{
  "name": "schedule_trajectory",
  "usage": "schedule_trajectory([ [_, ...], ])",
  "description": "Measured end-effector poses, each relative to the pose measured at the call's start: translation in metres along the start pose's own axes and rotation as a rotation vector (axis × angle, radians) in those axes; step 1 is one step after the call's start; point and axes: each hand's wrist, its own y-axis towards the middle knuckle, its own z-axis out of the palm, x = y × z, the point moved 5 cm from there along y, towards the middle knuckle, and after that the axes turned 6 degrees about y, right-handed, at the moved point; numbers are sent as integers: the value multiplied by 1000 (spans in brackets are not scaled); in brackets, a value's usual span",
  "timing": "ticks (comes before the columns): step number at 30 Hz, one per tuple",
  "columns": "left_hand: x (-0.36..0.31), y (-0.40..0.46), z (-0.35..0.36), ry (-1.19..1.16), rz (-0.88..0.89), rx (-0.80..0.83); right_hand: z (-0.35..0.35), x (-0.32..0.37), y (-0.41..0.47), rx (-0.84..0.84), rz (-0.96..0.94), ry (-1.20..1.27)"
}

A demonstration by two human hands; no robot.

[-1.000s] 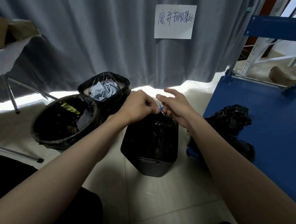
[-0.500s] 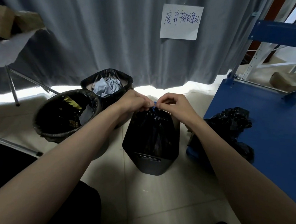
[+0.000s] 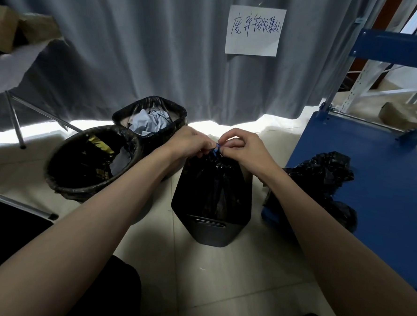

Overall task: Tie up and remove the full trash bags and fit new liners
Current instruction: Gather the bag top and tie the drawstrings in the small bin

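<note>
Head view shows my left hand (image 3: 191,142) and my right hand (image 3: 244,148) meeting knuckle to knuckle, fingers curled tight, each pinching the blue drawstring (image 3: 216,149) at the gathered neck of the black trash bag (image 3: 213,182). The bag hangs straight beneath my fingertips, its lower part still inside the square dark bin (image 3: 210,226) on the tiled floor. Just left of my left hand stands a second square bin (image 3: 154,115) lined in black and holding crumpled pale paper, with a round bin (image 3: 87,160) beside it, nearer me. Right of my right wrist, a crumpled black bag (image 3: 323,174) lies on the blue cart deck (image 3: 383,193). Beyond my knuckles hangs a grey curtain (image 3: 136,43) with a handwritten paper sign (image 3: 255,30).
</note>
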Motion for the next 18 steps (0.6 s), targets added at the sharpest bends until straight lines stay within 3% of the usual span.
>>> schedule_trajectory([
  [7,-1,3,0,47,37,-54,6,9,-7,10,-41,-111],
  [13,-5,6,0,133,84,-79,2,12,0,-116,-31,-230],
  [18,-8,9,-5,425,190,-168,4,19,3,-136,-17,-354],
])
